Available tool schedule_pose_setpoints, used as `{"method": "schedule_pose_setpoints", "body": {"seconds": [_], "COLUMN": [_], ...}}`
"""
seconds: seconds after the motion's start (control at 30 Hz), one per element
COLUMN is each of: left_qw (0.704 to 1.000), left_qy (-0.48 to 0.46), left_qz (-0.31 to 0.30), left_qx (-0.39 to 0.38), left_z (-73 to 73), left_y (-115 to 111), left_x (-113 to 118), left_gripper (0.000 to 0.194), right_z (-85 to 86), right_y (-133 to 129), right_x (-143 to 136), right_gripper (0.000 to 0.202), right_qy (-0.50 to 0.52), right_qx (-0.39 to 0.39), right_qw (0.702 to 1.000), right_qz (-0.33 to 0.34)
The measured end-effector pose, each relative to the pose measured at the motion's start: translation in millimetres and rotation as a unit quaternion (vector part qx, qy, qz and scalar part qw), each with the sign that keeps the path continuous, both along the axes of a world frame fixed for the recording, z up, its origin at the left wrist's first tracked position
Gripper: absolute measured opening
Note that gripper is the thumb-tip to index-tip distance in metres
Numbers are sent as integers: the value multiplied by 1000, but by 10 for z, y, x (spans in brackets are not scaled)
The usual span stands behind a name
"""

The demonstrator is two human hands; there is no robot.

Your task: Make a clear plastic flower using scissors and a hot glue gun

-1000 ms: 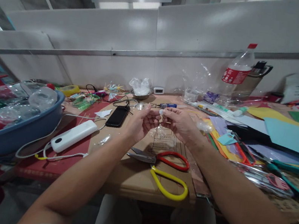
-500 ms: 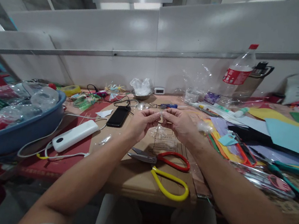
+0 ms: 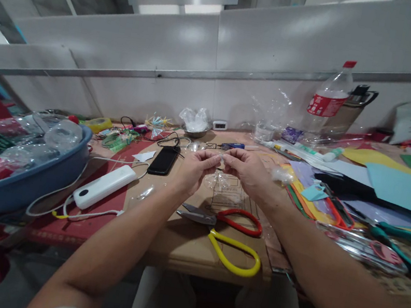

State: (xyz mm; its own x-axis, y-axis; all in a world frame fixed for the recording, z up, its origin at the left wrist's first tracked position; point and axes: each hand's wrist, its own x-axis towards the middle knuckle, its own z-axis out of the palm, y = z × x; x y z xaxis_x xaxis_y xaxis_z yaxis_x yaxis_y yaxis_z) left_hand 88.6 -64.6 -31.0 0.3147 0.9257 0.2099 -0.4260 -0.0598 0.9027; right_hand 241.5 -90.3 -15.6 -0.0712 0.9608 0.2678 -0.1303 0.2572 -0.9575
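My left hand and my right hand meet fingertip to fingertip above the cardboard. Both are closed in a pinch on a small clear piece of plastic, mostly covered by the fingers. Just below them, clear plastic scraps lie on the cardboard. Nearer to me rest scissors with one red and one yellow handle, their blades pointing left and parted slightly. A small clear plastic piece sits left of my left forearm.
At left stands a blue basin full of plastic bottles. A white power bank and a black phone lie beside it. On the right are coloured sheets, teal-handled pliers and a large bottle.
My hands stay in nearly the same place, fingertips still together with only a slight shift of the fingers. The whole view has moved a little.
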Motion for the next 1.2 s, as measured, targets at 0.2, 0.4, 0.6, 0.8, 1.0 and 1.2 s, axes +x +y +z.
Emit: {"method": "schedule_pose_setpoints", "body": {"seconds": [0.2,0.4,0.6,0.8,1.0,1.2], "left_qw": [994,991,998,1000,998,999], "left_qy": [-35,-33,2,17,27,18], "left_qz": [-62,-57,-48,16,40,19], "left_qx": [-78,-115,-33,18,48,41], "left_z": [29,53,33,42,55,27], "left_y": [21,40,27,14,-8,16], "left_x": [-17,-28,-36,-25,-22,-28], "left_gripper": [29,36,34,30,29,28], "right_z": [16,14,-1,19,22,11], "right_y": [1,3,14,-6,-21,-24], "right_x": [12,26,9,6,3,-11], "right_gripper": [32,31,34,40,40,36], "right_qy": [66,95,63,64,41,17], "right_qx": [-64,-120,-78,-38,-13,5], "right_qw": [995,986,992,995,998,1000], "right_qz": [47,61,71,65,42,15]}}
